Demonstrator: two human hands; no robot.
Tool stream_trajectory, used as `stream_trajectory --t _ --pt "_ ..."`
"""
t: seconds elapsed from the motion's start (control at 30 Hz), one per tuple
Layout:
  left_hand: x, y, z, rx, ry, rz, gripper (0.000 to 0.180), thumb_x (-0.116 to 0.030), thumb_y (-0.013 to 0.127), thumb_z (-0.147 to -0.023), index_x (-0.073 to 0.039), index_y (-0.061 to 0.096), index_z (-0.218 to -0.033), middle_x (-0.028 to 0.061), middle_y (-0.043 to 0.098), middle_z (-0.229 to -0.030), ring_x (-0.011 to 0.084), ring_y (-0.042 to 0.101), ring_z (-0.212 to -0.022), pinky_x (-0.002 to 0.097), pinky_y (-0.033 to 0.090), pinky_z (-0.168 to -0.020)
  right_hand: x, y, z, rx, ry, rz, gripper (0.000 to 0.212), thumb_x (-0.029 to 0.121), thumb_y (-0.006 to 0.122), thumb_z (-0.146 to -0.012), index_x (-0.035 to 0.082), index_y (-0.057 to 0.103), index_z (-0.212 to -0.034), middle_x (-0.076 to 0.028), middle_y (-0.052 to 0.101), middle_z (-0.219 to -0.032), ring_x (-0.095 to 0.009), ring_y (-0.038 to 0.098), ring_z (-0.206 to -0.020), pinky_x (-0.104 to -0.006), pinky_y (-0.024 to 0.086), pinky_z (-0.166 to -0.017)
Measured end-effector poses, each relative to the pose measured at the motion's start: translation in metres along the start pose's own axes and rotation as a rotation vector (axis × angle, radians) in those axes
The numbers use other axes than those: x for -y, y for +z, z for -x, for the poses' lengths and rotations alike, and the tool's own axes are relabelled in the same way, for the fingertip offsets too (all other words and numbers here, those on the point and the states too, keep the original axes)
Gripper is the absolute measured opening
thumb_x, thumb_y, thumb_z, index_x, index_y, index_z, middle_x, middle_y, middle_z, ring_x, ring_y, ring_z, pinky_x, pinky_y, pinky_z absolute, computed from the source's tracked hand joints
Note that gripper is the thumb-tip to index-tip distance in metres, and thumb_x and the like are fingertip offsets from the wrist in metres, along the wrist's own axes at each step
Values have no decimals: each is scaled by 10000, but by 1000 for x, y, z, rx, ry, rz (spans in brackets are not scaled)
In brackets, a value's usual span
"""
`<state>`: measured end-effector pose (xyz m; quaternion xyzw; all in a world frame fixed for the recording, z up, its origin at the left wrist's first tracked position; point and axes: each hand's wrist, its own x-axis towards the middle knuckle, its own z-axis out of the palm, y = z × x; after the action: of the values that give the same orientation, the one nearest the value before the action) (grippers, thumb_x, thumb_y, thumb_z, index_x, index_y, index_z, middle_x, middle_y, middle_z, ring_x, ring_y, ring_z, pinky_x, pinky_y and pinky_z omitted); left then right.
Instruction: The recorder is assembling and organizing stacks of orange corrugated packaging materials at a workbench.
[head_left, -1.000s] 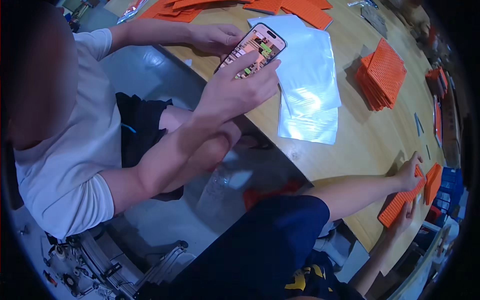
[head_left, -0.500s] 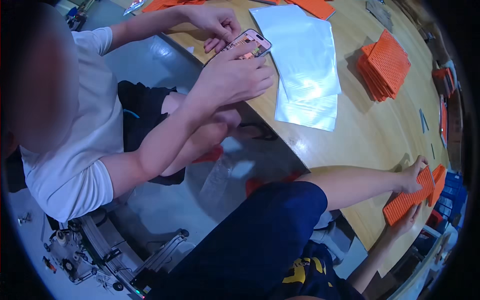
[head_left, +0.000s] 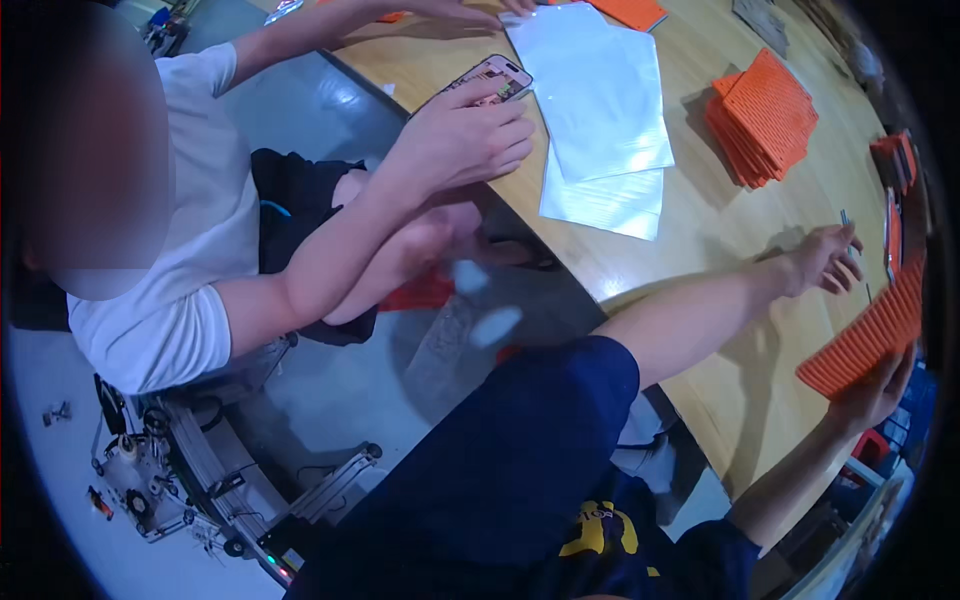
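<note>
An orange ridged rectangular panel (head_left: pixel 868 335) is held by my right hand (head_left: pixel 880 392), which grips it from below near the right rim. My left hand (head_left: pixel 828 262) is off the panel, its fingers apart over the tabletop. Beside its fingertips lies a thin dark stick (head_left: pixel 845 218); whether they touch it I cannot tell. Farther off stands a stack of similar orange panels (head_left: pixel 762 118), the upper ones turned askew.
Clear plastic bags (head_left: pixel 605 110) lie overlapped on the wooden table (head_left: pixel 690 300). At left sits another person (head_left: pixel 180 200) holding a phone (head_left: pixel 497 78). More orange pieces (head_left: pixel 893 163) lie along the right side, and blue crates (head_left: pixel 915 400) stand beyond.
My left hand has let go of the orange panel and moved away toward the thin sticks. My right hand has carried the panel rightward. The other person's far hand has left the phone, toward the bags.
</note>
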<state>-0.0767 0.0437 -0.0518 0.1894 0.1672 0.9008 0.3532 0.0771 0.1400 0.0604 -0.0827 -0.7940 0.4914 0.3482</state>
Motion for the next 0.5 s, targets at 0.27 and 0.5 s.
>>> stream_trajectory --t 0.27,0.5 --pt "-50 57 93 267 -83 459 277 -255 586 -1014 -108 643 -1241 98 688 -1186 250 671 -1047 397 572 -885 14 66 -13 507 45 -169 539 198 599 -1041 -19 435 -1506 -153 644 -1318 -170 655 -1097 -274 511 -953" --pt "-41 58 84 -27 -38 -122 183 -197 626 -967 -118 671 -1126 75 689 -1102 237 638 -973 362 528 -835 -103 -1 -15 471 369 -402 495 235 522 -1077 -34 462 -1489 -171 557 -1462 -216 592 -1253 -304 471 -1043"
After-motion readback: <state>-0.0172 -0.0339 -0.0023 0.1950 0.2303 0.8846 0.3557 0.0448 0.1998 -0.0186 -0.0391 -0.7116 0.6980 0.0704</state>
